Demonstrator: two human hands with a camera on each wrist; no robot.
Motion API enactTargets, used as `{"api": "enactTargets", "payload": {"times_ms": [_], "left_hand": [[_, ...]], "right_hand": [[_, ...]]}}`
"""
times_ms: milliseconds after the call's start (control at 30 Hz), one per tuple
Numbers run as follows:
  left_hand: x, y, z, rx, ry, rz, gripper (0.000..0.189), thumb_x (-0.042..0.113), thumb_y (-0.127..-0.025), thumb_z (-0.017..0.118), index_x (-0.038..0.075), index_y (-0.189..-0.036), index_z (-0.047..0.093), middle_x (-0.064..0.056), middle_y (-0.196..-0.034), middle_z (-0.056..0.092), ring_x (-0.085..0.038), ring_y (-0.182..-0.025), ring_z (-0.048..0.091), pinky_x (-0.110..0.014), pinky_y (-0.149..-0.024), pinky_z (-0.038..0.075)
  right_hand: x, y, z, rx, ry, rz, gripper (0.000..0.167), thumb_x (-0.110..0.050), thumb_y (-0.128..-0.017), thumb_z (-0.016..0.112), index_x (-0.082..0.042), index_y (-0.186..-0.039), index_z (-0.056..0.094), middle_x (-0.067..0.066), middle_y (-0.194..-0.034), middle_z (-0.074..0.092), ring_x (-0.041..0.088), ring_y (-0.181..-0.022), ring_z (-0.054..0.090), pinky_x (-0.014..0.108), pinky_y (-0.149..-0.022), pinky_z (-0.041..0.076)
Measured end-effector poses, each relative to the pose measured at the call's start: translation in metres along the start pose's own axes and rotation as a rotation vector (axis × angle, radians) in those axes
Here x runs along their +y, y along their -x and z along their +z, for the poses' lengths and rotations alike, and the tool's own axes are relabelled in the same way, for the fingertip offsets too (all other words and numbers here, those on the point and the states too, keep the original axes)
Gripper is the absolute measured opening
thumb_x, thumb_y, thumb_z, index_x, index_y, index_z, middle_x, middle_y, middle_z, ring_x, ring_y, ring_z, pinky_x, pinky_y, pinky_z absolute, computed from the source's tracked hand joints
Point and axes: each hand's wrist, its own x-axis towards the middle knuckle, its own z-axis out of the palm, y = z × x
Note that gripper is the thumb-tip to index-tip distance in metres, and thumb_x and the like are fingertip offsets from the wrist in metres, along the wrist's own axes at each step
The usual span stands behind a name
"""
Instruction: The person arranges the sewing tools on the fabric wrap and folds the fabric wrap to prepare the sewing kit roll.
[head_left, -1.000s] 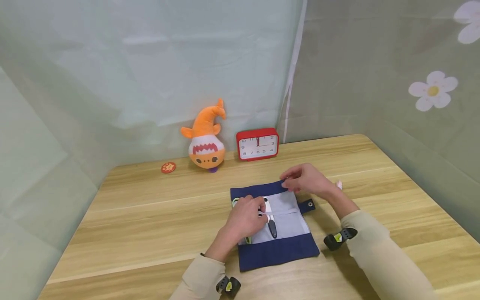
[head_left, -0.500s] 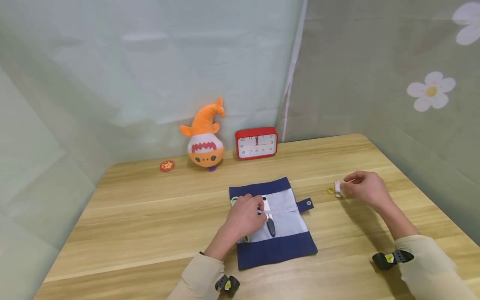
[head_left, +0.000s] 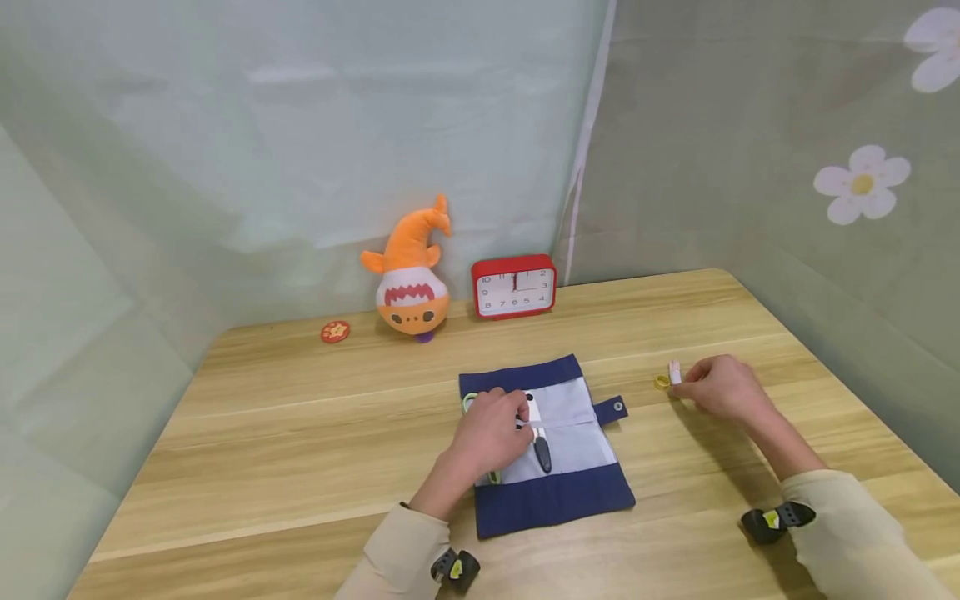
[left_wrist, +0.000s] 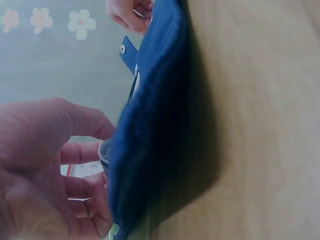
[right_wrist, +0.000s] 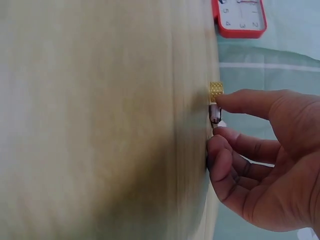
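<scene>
A navy cloth tool roll (head_left: 555,500) lies unfolded, its pale lining up. My left hand (head_left: 491,429) rests over its left half, fingertips pinching the white elastic band (head_left: 570,422); the band's curled edge shows in the left wrist view. Under the band is a white tool with a black handle (head_left: 542,456). A green-edged item (head_left: 470,402) is mostly hidden by that hand. To the right, my right hand (head_left: 723,387) pinches a small pink-and-white roll (head_left: 675,372) between thumb and fingertips, low at the table. Beside the roll sits a dimpled gold thimble ring (right_wrist: 216,91).
Toward the back edge stand a red clock (head_left: 514,287) and an orange shark plush (head_left: 412,275). A round red badge (head_left: 335,332) lies left of the plush. The roll's snap strap (head_left: 611,410) sticks out to the right over the wooden table (head_left: 300,467). Cloth walls surround the table.
My right hand left the tool roll's top corner, moved right to the small pink-and-white roll, then closed in on it, tilting it slightly. My left hand stays in place.
</scene>
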Motion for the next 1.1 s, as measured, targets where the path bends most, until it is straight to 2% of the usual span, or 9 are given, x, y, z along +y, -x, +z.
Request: {"api": "enactTargets", "payload": {"times_ms": [167, 400, 500, 633, 733, 833, 967, 1100], "left_hand": [[0.000, 0.000, 0.000, 0.003, 0.003, -0.004, 0.007, 0.013, -0.091, 0.071, 0.010, -0.095, 0.065, -0.006, -0.091, 0.062, -0.023, -0.087, 0.053, -0.036, -0.075, 0.045], [0.001, -0.001, -0.001, 0.005, -0.010, -0.012, 0.018, 0.015, -0.092, 0.071, 0.008, -0.107, 0.065, -0.009, -0.099, 0.066, -0.024, -0.089, 0.057, -0.039, -0.080, 0.051], [0.001, -0.001, -0.001, -0.008, -0.004, -0.022, 0.022, 0.018, -0.094, 0.072, 0.008, -0.112, 0.065, -0.009, -0.102, 0.067, -0.024, -0.091, 0.058, -0.040, -0.082, 0.051], [0.002, 0.000, -0.002, -0.014, 0.012, -0.033, 0.025, 0.023, -0.095, 0.074, 0.010, -0.115, 0.065, -0.011, -0.109, 0.065, -0.025, -0.094, 0.057, -0.041, -0.084, 0.052], [0.004, 0.000, -0.002, -0.013, 0.017, -0.043, 0.028, 0.026, -0.094, 0.077, 0.012, -0.116, 0.066, -0.012, -0.112, 0.062, -0.025, -0.095, 0.055, -0.042, -0.082, 0.051], [0.006, 0.000, -0.004, -0.014, 0.016, -0.053, 0.033, 0.027, -0.094, 0.079, 0.014, -0.123, 0.068, -0.013, -0.116, 0.058, -0.025, -0.095, 0.054, -0.041, -0.078, 0.051], [0.010, -0.001, -0.004, -0.019, 0.003, -0.056, 0.039, 0.027, -0.095, 0.079, 0.017, -0.131, 0.070, -0.012, -0.120, 0.055, -0.024, -0.096, 0.052, -0.036, -0.072, 0.049], [0.015, -0.003, -0.003, -0.043, -0.019, -0.064, 0.035, 0.027, -0.096, 0.078, 0.022, -0.131, 0.073, -0.011, -0.120, 0.054, -0.024, -0.099, 0.051, -0.035, -0.067, 0.047]], "right_hand": [[0.001, 0.000, -0.001, -0.005, 0.012, 0.012, 0.035, -0.030, -0.093, 0.078, 0.004, -0.100, 0.070, 0.005, -0.072, 0.065, 0.019, -0.068, 0.058, 0.033, -0.059, 0.044], [0.003, -0.003, 0.000, 0.022, 0.024, -0.012, 0.028, -0.026, -0.093, 0.075, 0.002, -0.091, 0.072, 0.002, -0.066, 0.063, 0.018, -0.064, 0.056, 0.032, -0.057, 0.043], [0.005, -0.003, -0.004, 0.023, 0.010, -0.004, 0.028, -0.025, -0.093, 0.073, 0.003, -0.095, 0.074, 0.001, -0.065, 0.065, 0.017, -0.063, 0.058, 0.032, -0.056, 0.044], [0.006, 0.001, -0.015, 0.056, -0.022, -0.002, 0.033, -0.028, -0.095, 0.071, 0.004, -0.102, 0.074, 0.006, -0.074, 0.072, 0.017, -0.067, 0.064, 0.033, -0.059, 0.048], [0.002, 0.005, -0.024, 0.086, -0.074, -0.026, 0.037, -0.030, -0.098, 0.071, 0.006, -0.107, 0.072, 0.012, -0.086, 0.076, 0.018, -0.071, 0.070, 0.033, -0.062, 0.052], [-0.009, 0.005, -0.030, 0.077, -0.186, -0.060, 0.038, -0.028, -0.100, 0.071, 0.009, -0.112, 0.069, 0.018, -0.095, 0.077, 0.018, -0.075, 0.074, 0.033, -0.066, 0.059], [-0.029, 0.003, -0.027, 0.008, -0.352, -0.108, 0.034, -0.016, -0.099, 0.072, 0.013, -0.116, 0.064, 0.020, -0.099, 0.077, 0.016, -0.077, 0.076, 0.033, -0.071, 0.064], [-0.046, -0.001, -0.015, -0.075, -0.425, -0.142, 0.032, -0.009, -0.096, 0.074, 0.014, -0.115, 0.063, 0.017, -0.094, 0.077, 0.014, -0.076, 0.075, 0.034, -0.073, 0.064]]}}
